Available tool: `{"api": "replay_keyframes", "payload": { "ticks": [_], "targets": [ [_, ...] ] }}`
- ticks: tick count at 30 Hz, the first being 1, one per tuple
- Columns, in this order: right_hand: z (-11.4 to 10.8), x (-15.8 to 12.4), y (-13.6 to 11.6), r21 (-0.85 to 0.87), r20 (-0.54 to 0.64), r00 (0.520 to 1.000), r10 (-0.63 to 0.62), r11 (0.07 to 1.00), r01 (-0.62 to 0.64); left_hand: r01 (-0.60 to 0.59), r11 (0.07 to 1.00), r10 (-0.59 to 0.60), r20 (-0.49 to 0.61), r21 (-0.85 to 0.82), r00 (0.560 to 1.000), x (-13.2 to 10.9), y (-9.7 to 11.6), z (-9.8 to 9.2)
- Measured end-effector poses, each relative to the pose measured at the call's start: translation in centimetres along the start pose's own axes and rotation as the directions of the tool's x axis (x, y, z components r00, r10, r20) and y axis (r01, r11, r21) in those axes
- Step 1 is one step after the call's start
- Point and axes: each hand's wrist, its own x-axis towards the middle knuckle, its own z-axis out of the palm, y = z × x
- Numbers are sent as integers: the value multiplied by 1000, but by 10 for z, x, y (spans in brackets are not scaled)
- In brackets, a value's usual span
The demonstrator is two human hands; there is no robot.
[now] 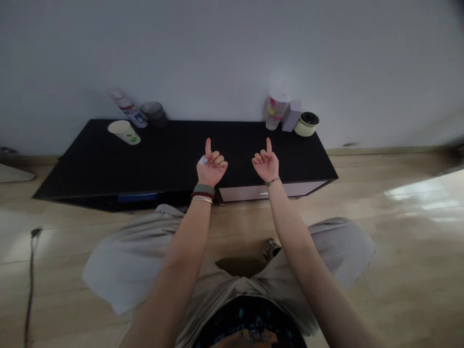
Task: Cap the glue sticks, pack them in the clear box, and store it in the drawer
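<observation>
Left hand: (212, 165) empty — index finger up, other fingers curled; we see a bandage (203, 160) on it and a watch strap (203, 189) and bangles at the wrist.
Right hand: (266, 164) empty — same pose, a thin bracelet (271, 181) at the wrist.
Nearest: black cabinet (90, 166), ahead of both hands; we cannot tell that either touches it.
Cabinet, left end: paper cup (123, 132) on its side, spray bottle (128, 108) tilted, dark cup (154, 113).
Cabinet, right end: plastic cup (277, 111), white box (292, 116), cream pot (306, 124).
Below: wood floor (398, 275), cable (31, 290).
</observation>
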Motion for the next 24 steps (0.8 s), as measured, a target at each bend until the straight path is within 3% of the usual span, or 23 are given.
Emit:
{"api": "replay_keyframes", "payload": {
  "ticks": [11, 14, 24],
  "targets": [
    [11, 2, -10, -58, -14, 1000, -17, 998, 17, -26, 999, 25, 28, 36, 999, 5, 14, 18],
    [7, 3, -8, -3, 35, 999, -30, 1000, 30, -31, 999, 31, 19, 35, 999, 2, 14, 16],
    [2, 5, -8, -31, 32, 999, -16, 999, 17, -44, 999, 44, 3, 18, 999, -1, 14, 4]
  ]
}}
